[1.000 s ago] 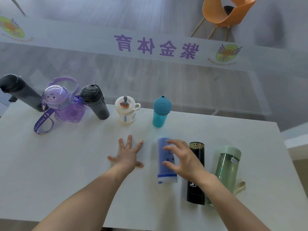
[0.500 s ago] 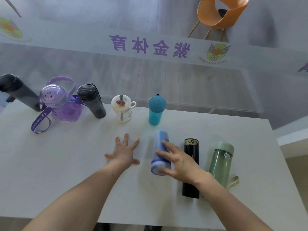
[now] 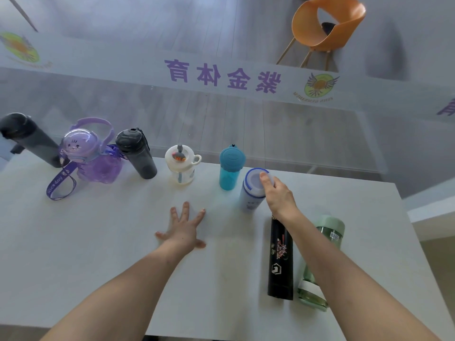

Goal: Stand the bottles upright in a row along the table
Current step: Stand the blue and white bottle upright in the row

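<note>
- Now the white bottle w/ blue rim (image 3: 253, 190) stands upright just right of the teal bottle (image 3: 230, 168), near the far edge of the white table (image 3: 98, 242); 0.5 s ago it lay tipped on the tabletop, further toward the person.
- Right hand (image 3: 279, 196) grips that bottle at its top, thumb on the cap, fingers down the right side; earlier it held the body lower down.
- Left hand (image 3: 183, 228) rests flat on the table, fingers spread, holding nothing – same as before.
- Far row, L to R: dark grey bottle (image 3: 27, 141), purple bottle w/ strap (image 3: 91, 156), black sports bottle (image 3: 136, 153), small white cup w/ handle (image 3: 181, 166), teal bottle, then the white one. All upright, unchanged.
- Black flask (image 3: 280, 259) and green glass bottle (image 3: 320, 262) lie on their sides side by side under the right forearm, caps pointing away from the person; neither has moved.
</note>
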The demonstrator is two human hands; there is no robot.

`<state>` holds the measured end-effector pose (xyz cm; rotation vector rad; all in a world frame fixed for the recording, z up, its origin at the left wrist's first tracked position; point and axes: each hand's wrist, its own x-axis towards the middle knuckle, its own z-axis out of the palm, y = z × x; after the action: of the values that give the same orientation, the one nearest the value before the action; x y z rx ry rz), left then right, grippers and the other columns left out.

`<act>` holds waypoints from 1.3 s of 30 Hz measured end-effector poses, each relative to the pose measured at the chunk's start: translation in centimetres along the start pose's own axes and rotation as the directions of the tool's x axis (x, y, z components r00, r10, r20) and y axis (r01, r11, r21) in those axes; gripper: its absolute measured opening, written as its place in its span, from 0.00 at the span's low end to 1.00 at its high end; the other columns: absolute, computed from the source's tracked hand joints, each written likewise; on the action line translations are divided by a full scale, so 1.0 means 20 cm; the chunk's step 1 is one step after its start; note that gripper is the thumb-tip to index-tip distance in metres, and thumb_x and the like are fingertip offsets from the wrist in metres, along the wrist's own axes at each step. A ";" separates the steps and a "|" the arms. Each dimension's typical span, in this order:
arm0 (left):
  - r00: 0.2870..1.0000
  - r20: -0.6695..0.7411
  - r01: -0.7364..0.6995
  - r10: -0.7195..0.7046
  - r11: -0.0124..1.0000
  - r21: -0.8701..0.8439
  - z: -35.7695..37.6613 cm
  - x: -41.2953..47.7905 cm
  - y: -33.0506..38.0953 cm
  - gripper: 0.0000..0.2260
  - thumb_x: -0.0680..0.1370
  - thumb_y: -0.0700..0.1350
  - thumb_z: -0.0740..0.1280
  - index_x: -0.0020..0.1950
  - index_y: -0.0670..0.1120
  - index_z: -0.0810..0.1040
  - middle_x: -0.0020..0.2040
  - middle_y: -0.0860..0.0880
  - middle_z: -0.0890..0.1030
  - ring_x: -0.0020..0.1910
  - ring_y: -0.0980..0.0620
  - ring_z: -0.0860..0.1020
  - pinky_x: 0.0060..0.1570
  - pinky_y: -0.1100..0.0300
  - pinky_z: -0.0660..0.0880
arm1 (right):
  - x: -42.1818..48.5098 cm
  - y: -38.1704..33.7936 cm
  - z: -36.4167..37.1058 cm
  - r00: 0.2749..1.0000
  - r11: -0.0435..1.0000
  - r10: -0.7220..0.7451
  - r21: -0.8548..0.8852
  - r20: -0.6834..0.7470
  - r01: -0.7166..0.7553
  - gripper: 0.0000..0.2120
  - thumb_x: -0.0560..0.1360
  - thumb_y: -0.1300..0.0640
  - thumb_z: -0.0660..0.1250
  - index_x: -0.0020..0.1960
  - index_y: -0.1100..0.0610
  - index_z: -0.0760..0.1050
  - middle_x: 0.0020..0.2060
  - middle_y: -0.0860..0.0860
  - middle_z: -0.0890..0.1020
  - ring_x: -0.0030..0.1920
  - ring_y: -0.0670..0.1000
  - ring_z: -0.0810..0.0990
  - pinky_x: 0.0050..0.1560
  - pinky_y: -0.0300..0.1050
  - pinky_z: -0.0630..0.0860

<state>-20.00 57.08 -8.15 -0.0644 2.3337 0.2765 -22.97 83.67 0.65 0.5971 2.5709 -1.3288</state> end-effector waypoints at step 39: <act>0.992 -0.022 -0.119 0.126 0.973 0.200 0.10 0.01 0.47 0.47 0.73 0.66 0.72 0.78 0.72 0.39 0.81 0.52 0.30 0.80 0.43 0.31 0.64 0.18 0.56 | 0.21 0.15 -0.12 0.933 0.953 -0.263 0.087 -0.244 0.291 0.40 0.67 0.52 0.83 0.72 0.55 0.66 0.63 0.52 0.78 0.60 0.55 0.78 0.62 0.56 0.77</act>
<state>-19.96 66.67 -7.88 0.1746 2.3909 0.1019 -25.34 88.31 -1.54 0.4400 2.8630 -1.6022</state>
